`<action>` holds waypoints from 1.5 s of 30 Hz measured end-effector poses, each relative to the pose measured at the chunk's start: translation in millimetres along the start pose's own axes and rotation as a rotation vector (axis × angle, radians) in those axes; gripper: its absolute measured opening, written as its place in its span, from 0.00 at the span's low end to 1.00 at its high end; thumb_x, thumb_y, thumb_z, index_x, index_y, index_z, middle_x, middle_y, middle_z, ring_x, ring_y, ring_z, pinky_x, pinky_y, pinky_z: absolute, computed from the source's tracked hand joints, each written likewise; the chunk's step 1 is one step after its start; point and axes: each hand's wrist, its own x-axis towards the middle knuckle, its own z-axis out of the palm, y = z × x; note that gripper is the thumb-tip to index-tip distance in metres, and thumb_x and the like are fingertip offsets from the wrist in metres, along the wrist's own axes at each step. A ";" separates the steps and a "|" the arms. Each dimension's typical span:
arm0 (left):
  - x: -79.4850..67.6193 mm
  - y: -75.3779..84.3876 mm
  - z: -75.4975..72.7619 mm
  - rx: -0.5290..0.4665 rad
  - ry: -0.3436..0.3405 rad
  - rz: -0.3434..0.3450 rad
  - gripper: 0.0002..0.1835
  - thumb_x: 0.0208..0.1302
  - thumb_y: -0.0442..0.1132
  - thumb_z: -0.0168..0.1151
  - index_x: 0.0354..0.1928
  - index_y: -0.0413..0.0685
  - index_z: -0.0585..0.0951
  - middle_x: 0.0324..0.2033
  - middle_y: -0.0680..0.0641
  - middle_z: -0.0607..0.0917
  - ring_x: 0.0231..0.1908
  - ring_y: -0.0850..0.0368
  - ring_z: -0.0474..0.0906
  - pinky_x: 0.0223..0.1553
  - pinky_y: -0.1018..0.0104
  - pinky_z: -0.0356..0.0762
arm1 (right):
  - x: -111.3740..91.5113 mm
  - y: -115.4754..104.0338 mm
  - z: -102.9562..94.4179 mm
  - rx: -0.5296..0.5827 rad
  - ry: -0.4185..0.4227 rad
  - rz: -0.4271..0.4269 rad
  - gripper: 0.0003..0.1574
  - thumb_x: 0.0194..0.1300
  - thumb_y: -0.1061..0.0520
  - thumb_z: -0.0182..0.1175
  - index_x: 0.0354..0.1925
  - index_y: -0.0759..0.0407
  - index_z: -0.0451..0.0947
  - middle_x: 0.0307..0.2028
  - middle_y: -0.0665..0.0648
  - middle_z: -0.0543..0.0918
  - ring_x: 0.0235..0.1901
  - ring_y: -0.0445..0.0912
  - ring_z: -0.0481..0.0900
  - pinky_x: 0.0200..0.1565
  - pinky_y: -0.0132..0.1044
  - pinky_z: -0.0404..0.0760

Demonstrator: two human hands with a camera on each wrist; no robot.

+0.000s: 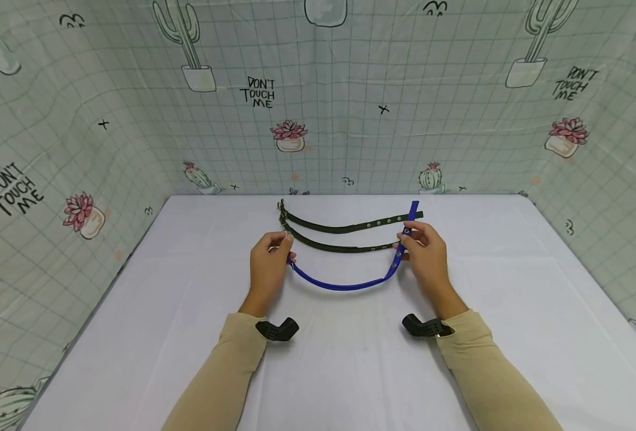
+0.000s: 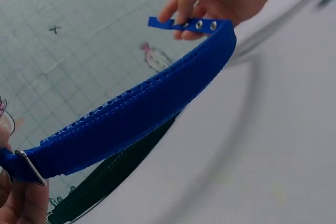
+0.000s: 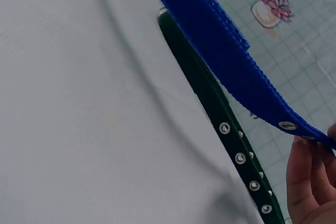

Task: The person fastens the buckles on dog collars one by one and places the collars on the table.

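A blue collar [image 1: 343,287] hangs in a shallow curve between my two hands, held above the table. My left hand [image 1: 270,263] pinches its buckle end; the metal buckle [image 2: 31,168] shows in the left wrist view. With thumb and fingers, my right hand [image 1: 427,257] grips the other end, where metal eyelets [image 2: 199,24] run along the strap and the tip sticks out past the fingers. Behind the blue one lie two dark green collars, a farther one [image 1: 334,228] and a nearer one [image 1: 339,248], buckles to the left. My right hand partly covers the nearer one's end.
The table [image 1: 339,371] has a white cover. A patterned cloth [image 1: 350,78] with a grid and cactus drawings stands as a wall behind it and along both sides. Each wrist carries a black strapped device [image 1: 277,329].
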 end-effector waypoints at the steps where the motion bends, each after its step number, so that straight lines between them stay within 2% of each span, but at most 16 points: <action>1: -0.1 0.4 -0.2 -0.029 -0.013 -0.033 0.12 0.72 0.41 0.63 0.49 0.40 0.82 0.42 0.42 0.81 0.31 0.54 0.83 0.36 0.69 0.82 | -0.9 -0.8 0.9 0.012 0.001 -0.009 0.23 0.73 0.65 0.56 0.64 0.64 0.71 0.46 0.65 0.79 0.39 0.53 0.86 0.37 0.34 0.85; 6: -0.1 1.8 -1.6 -0.195 -0.068 -0.175 0.19 0.73 0.41 0.61 0.57 0.35 0.77 0.50 0.32 0.78 0.35 0.57 0.82 0.40 0.69 0.82 | -4.6 -6.3 8.7 0.095 0.004 -0.027 0.37 0.72 0.64 0.59 0.75 0.47 0.64 0.45 0.63 0.81 0.38 0.48 0.87 0.39 0.34 0.85; 8: -0.2 2.7 -2.1 -0.271 -0.076 -0.215 0.19 0.74 0.40 0.61 0.59 0.33 0.75 0.52 0.29 0.78 0.35 0.56 0.82 0.40 0.68 0.82 | -6.2 -8.6 12.3 0.117 -0.010 -0.025 0.41 0.72 0.63 0.60 0.77 0.44 0.59 0.46 0.63 0.83 0.38 0.48 0.87 0.39 0.34 0.85; 10: -0.7 3.4 -2.3 -0.318 -0.076 -0.239 0.20 0.74 0.40 0.60 0.60 0.33 0.74 0.52 0.29 0.79 0.36 0.57 0.82 0.41 0.68 0.82 | -8.4 -10.4 15.1 0.119 -0.038 -0.014 0.41 0.72 0.62 0.60 0.77 0.47 0.59 0.46 0.62 0.83 0.38 0.48 0.87 0.39 0.34 0.84; 12: -1.2 4.5 -1.9 -0.350 -0.075 -0.249 0.21 0.74 0.40 0.60 0.60 0.33 0.73 0.51 0.30 0.80 0.36 0.56 0.83 0.41 0.68 0.82 | -10.5 -11.3 17.6 0.109 -0.067 0.004 0.37 0.72 0.61 0.61 0.75 0.55 0.62 0.47 0.61 0.83 0.39 0.48 0.87 0.39 0.33 0.84; 15: -1.9 6.3 -0.6 -0.358 -0.074 -0.244 0.21 0.74 0.40 0.60 0.61 0.32 0.73 0.49 0.31 0.81 0.35 0.57 0.83 0.40 0.68 0.83 | -13.0 -11.7 20.3 0.104 -0.106 0.034 0.31 0.72 0.60 0.61 0.69 0.67 0.68 0.45 0.59 0.83 0.38 0.47 0.87 0.39 0.33 0.84; 17: -2.1 7.4 0.5 -0.353 -0.074 -0.236 0.22 0.74 0.41 0.61 0.60 0.32 0.74 0.48 0.32 0.81 0.35 0.57 0.83 0.40 0.68 0.83 | -13.9 -11.6 21.8 0.099 -0.122 0.045 0.29 0.72 0.60 0.62 0.67 0.70 0.70 0.43 0.57 0.83 0.36 0.45 0.87 0.38 0.33 0.84; 22: -2.2 8.8 1.5 -0.331 -0.077 -0.229 0.21 0.73 0.42 0.61 0.59 0.32 0.76 0.49 0.31 0.81 0.35 0.57 0.83 0.38 0.68 0.83 | -16.8 -12.8 24.3 0.090 -0.147 0.060 0.27 0.72 0.60 0.62 0.65 0.68 0.72 0.41 0.55 0.85 0.36 0.45 0.86 0.38 0.34 0.84; 28: -2.3 9.4 0.8 -0.332 -0.116 -0.216 0.21 0.75 0.42 0.59 0.60 0.33 0.78 0.51 0.33 0.83 0.35 0.56 0.84 0.38 0.67 0.83 | -19.8 -15.8 27.7 0.084 -0.165 0.066 0.25 0.74 0.53 0.61 0.62 0.66 0.77 0.42 0.58 0.86 0.38 0.53 0.86 0.36 0.35 0.83; 32: -4.6 11.0 2.8 -0.345 -0.143 -0.208 0.16 0.75 0.41 0.58 0.56 0.37 0.81 0.49 0.38 0.85 0.36 0.54 0.85 0.39 0.66 0.83 | -21.4 -16.0 29.3 0.043 -0.173 0.061 0.25 0.74 0.49 0.60 0.60 0.64 0.79 0.40 0.58 0.86 0.35 0.48 0.83 0.35 0.34 0.79; 35: -7.6 13.3 5.3 -0.344 -0.174 -0.221 0.15 0.76 0.41 0.57 0.55 0.38 0.82 0.48 0.40 0.86 0.37 0.53 0.85 0.40 0.65 0.83 | -22.4 -15.6 30.5 0.036 -0.202 0.048 0.23 0.74 0.51 0.60 0.58 0.66 0.79 0.37 0.57 0.86 0.33 0.45 0.81 0.36 0.35 0.79; 38: -9.8 15.2 7.3 -0.358 -0.208 -0.250 0.17 0.76 0.40 0.57 0.57 0.35 0.80 0.49 0.41 0.86 0.39 0.54 0.84 0.41 0.66 0.83 | -23.9 -16.5 32.3 0.054 -0.246 0.041 0.22 0.73 0.53 0.61 0.57 0.67 0.79 0.35 0.57 0.86 0.31 0.45 0.78 0.35 0.35 0.80; 42: -10.3 16.7 8.7 -0.388 -0.215 -0.287 0.17 0.75 0.40 0.58 0.58 0.36 0.78 0.49 0.41 0.86 0.40 0.55 0.84 0.42 0.67 0.82 | -26.1 -18.9 34.6 0.071 -0.298 0.029 0.20 0.73 0.55 0.61 0.56 0.67 0.79 0.35 0.57 0.84 0.31 0.45 0.77 0.32 0.34 0.81; 45: -10.3 17.2 9.2 -0.379 -0.213 -0.273 0.16 0.74 0.40 0.59 0.57 0.40 0.78 0.49 0.41 0.86 0.40 0.54 0.84 0.41 0.66 0.82 | -28.1 -20.5 36.7 0.079 -0.331 0.015 0.19 0.72 0.57 0.62 0.55 0.68 0.79 0.35 0.59 0.83 0.31 0.45 0.77 0.32 0.34 0.81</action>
